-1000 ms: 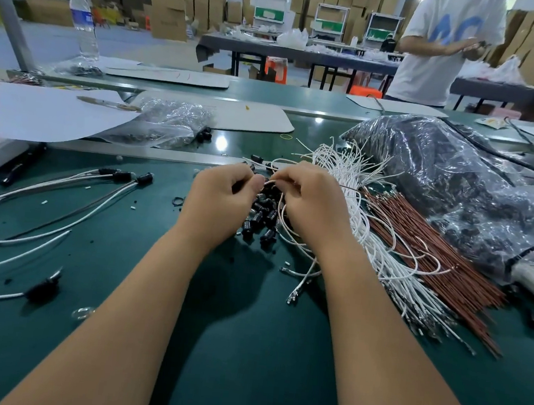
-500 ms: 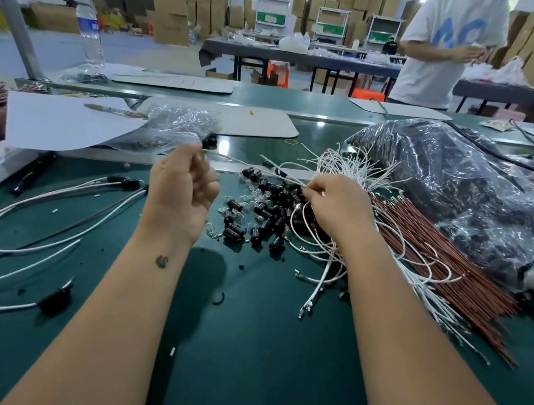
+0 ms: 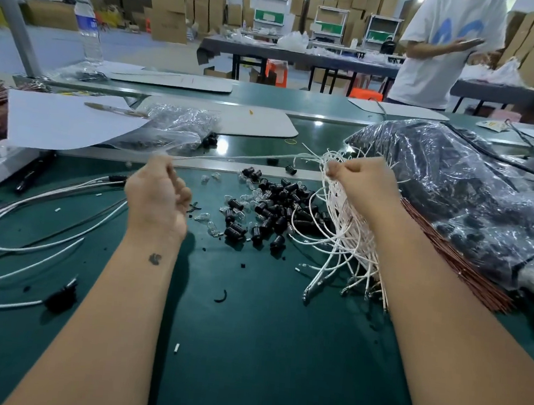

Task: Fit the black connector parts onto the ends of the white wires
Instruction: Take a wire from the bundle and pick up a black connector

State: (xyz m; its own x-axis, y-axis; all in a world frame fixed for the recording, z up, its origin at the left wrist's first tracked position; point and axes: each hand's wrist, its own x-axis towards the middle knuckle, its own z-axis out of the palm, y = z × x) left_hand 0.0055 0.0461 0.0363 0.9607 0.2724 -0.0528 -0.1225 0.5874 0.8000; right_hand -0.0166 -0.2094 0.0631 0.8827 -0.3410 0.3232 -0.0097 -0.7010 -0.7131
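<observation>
We see the left hand raised over the green table, fingers curled, pinching one end of a single white wire. That wire runs nearly level from the left fingertips across to the right hand, its long axis lying left to right and rising slightly toward the right. The right hand is closed in a loose fist, pinching the top of the bundle of white wires; the bundle hangs and fans down from that grip, its strands pointing toward us, their metal-tipped ends resting on the table.

The pile of black connector parts lies on the table between the two hands, just left of the bundle and touching its nearest loops. Small clear bulbs are mixed in along the pile's left edge. Right of the bundle, touching it, lies a sheaf of brown wires, slanting toward us and to the right. Behind that sits a large plastic bag of dark parts. Well left of the pile, finished white wires with black ends curve across the table.
</observation>
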